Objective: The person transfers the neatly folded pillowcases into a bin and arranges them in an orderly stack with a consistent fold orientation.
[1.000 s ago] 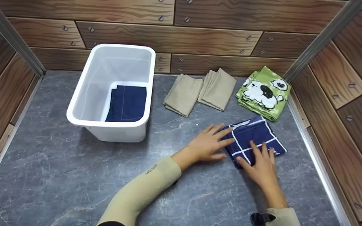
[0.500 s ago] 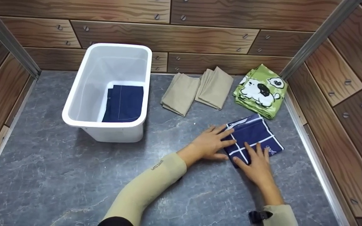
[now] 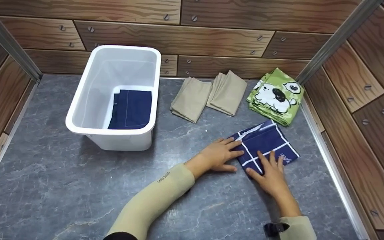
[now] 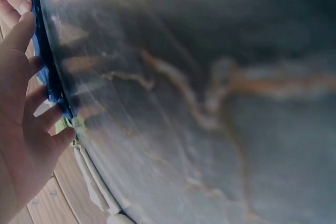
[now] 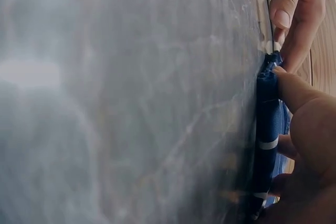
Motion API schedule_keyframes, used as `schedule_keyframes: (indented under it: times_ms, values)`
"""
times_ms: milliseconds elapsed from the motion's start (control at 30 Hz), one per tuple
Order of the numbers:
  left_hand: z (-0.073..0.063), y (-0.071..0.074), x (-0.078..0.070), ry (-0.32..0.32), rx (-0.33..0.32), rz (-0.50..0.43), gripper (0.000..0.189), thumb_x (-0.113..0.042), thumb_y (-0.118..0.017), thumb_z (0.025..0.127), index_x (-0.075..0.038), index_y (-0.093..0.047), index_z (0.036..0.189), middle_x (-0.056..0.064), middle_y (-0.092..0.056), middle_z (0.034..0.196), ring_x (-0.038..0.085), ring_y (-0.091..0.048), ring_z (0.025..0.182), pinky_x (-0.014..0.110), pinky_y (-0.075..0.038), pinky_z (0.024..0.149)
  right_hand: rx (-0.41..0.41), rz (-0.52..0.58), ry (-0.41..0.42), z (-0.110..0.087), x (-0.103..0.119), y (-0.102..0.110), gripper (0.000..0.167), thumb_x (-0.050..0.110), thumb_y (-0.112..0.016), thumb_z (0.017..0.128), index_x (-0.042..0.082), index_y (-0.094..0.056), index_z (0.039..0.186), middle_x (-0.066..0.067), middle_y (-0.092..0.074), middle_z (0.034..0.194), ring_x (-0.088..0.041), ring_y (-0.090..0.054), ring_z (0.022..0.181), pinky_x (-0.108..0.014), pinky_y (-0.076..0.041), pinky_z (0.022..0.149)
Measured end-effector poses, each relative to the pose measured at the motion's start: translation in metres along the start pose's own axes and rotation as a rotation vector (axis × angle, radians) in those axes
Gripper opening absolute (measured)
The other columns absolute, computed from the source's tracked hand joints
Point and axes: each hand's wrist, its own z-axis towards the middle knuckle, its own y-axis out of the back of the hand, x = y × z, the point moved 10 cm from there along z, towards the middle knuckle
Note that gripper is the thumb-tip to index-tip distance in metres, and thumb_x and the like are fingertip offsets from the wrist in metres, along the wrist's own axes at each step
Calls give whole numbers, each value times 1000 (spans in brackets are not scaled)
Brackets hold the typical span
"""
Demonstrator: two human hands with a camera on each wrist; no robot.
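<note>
Well off to the left of both hands and farther back, a white plastic bin (image 3: 112,131) stands on the grey marbled surface (image 3: 62,186), with a dark blue folded cloth (image 3: 133,108) lying in it. Beyond the left hand are two folded beige cloths, a left one (image 3: 192,100) and a right one (image 3: 228,94), side by side. The left hand (image 3: 217,155) has its fingers spread, grasping nothing, its fingertips on the left edge of a navy cloth with white lines (image 3: 272,141). This folded cloth lies flat under the fingertips of both hands. The right hand (image 3: 272,178), likewise spread and gripping nothing, rests its fingers on the cloth's near part. Beyond it, behind the navy cloth, lies a folded green cloth with a dog print (image 3: 275,96).
</note>
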Motion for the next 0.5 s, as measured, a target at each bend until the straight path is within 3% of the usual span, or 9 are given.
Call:
schedule_keyframes:
  times_ms: [500]
  values:
    - [-17,7,-5,15,-23,-61,69,-59,-59,93,-22,-47,150,9,-37,158,33,-40,142,43,-32,118,1,66,64,0,5,-1,85,49,-73,87,6,-39,151,-39,-7,158,-63,8,142,-79,-2,110]
